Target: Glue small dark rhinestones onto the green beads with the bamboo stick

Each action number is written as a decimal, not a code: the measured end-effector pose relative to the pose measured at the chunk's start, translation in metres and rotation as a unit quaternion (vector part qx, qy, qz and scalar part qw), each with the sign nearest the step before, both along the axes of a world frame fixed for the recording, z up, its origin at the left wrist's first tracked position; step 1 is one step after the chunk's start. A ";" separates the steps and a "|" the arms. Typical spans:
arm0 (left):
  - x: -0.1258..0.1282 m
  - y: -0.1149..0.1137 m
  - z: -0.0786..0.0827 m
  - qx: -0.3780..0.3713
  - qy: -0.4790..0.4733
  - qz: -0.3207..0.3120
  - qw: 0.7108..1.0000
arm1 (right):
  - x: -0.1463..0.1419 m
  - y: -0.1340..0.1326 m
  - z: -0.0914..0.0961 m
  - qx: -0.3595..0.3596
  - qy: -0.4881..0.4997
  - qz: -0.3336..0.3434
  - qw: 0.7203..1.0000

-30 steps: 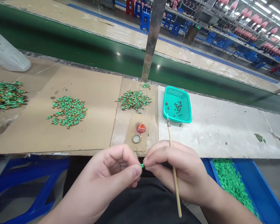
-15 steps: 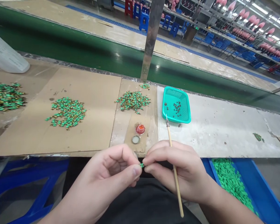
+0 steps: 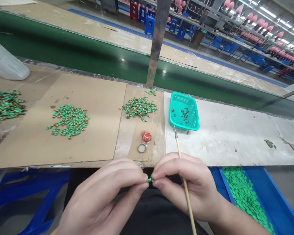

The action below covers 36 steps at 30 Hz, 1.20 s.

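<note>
Between my two hands, just below the table's front edge, is a small green piece [image 3: 149,180]. My left hand [image 3: 110,192] pinches its left end with thumb and forefinger. At its right end, the fingertips of my right hand [image 3: 186,182] pinch a tiny dark metallic bit. A thin paintbrush [image 3: 178,147] with a wooden handle also rests in my right hand, its bristles pointing up toward the basket. Beyond my hands, a red bottle cap [image 3: 146,137] and a crimped metal cap [image 3: 141,148] with pale contents sit on a cardboard strip.
Piles of green-and-gold pieces [image 3: 70,120] lie on cardboard to the left, with another pile [image 3: 138,107] in the middle. A turquoise basket [image 3: 197,112] holds small dark bits. Below right, a blue drawer [image 3: 279,205] contains loose green pieces [image 3: 247,195]. A metal post [image 3: 156,42] rises behind.
My left hand has rolled over so its fingers now lie flatter above the thumb. The green piece shows more fully between both pinches. The brush has shifted slightly downward.
</note>
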<state>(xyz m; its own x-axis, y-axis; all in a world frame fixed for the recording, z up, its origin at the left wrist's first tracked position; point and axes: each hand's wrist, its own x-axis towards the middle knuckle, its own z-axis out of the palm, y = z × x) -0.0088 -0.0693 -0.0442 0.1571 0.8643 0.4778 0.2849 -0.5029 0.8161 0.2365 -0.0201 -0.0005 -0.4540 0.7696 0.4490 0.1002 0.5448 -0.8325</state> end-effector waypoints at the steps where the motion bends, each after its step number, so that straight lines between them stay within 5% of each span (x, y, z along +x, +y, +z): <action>1: -0.001 -0.001 0.000 0.008 0.009 -0.002 1.000 | 0.000 0.000 0.000 0.002 0.002 0.003 1.000; 27: 0.005 0.004 0.008 0.010 0.042 0.007 0.999 | 0.000 0.001 -0.011 -0.023 0.006 0.008 1.000; 36: 0.004 0.007 0.011 -0.003 0.053 -0.042 0.998 | -0.001 -0.002 -0.017 -0.038 0.017 0.005 0.999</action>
